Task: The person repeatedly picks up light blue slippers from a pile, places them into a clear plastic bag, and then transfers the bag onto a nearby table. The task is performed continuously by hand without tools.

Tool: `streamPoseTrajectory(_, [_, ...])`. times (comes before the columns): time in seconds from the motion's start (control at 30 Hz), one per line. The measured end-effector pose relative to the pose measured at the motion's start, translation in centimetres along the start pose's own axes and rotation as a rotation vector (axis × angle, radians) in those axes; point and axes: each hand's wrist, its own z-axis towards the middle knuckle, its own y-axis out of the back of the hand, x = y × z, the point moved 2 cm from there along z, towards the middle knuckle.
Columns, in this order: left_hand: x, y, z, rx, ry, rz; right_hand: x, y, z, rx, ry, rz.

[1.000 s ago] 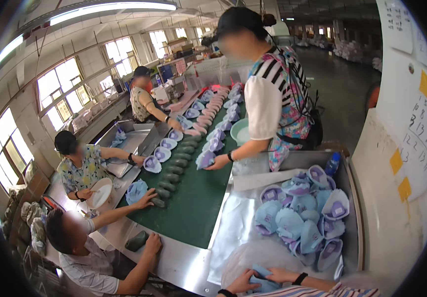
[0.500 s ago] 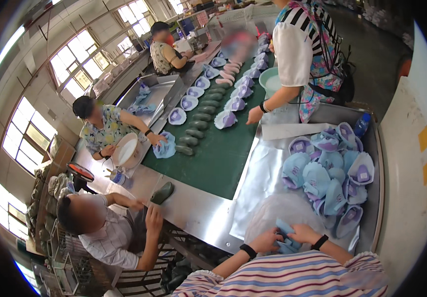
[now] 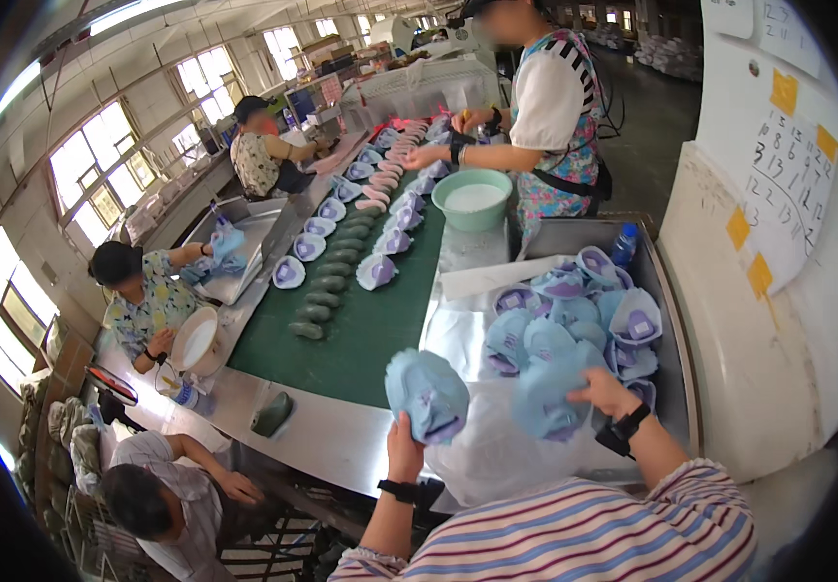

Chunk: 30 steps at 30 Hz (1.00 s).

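Left hand [image 3: 405,448] grips a blue cap [image 3: 428,393]; right hand [image 3: 605,391] seemingly clutches another [image 3: 547,400] beside the cap-filled tray [image 3: 673,320].

Left hand [image 3: 402,448] raised, fingers closed in a grip, watch on wrist, right hand [image 3: 605,390] extended forward, fingers curled, gripping, wristband worn.

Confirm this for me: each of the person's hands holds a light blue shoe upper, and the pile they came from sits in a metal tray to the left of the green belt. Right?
Not quite. In the head view the left hand and right hand each hold a light blue shoe upper, but the pile sits in the metal tray to the right of the green belt, not the left.
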Motion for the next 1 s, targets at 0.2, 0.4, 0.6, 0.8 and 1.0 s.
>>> streamPoseTrajectory(0.2, [-2.9,-6.1,2.6,0.332,-0.136,-0.090,9.2,0.2,2.6,0.051,0.211,0.407])
streamPoseTrajectory(0.4, [-4.5,-7.4,2.5,0.268,-0.216,-0.019,13.0,0.0,4.0,0.129,0.230,0.364])
streamPoseTrajectory(0.6, [-4.6,-6.9,2.8,0.204,-0.179,0.110,11.6,2.0,4.0,0.106,0.183,0.282])
streamPoseTrajectory(0.8, [-4.8,-8.3,2.9,0.232,-0.250,0.413,11.7,-0.6,4.5,0.467,0.179,0.474])
streamPoseTrajectory(1.0, [-5.7,-9.6,2.1,0.156,-0.248,0.208,9.0,-9.2,6.2,0.012,0.592,0.016])
